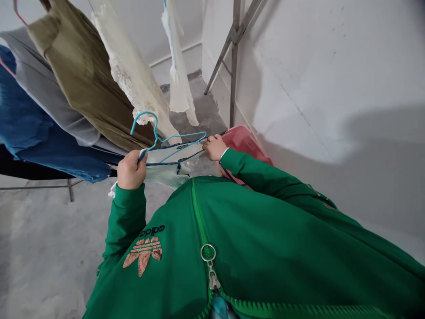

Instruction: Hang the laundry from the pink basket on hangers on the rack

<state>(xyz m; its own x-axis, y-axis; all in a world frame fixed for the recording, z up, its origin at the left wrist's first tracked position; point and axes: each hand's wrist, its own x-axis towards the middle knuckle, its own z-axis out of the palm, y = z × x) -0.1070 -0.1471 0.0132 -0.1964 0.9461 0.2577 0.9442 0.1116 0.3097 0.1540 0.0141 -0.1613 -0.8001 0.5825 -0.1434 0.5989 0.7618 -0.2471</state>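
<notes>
A white garment with navy trim [166, 172] is stretched between my two hands at waist height. My left hand [130, 170] is closed on its navy-edged part at one side. My right hand [214, 147] pinches the opposite side, near one end of a light blue clothes hanger [156, 126]. The hanger lies partly inside the garment's neck opening, its hook sticking up beside my left hand. The lower part of the garment is hidden behind my green jacket [249, 235].
Blue [40, 133], grey [49, 79] and olive [79, 66] clothes hang at the left. A cream lace garment [133, 66] and a smaller white one [181, 84] hang ahead. A metal stand [233, 66] is near the wall. A pink basin [245, 139] sits beyond my right arm.
</notes>
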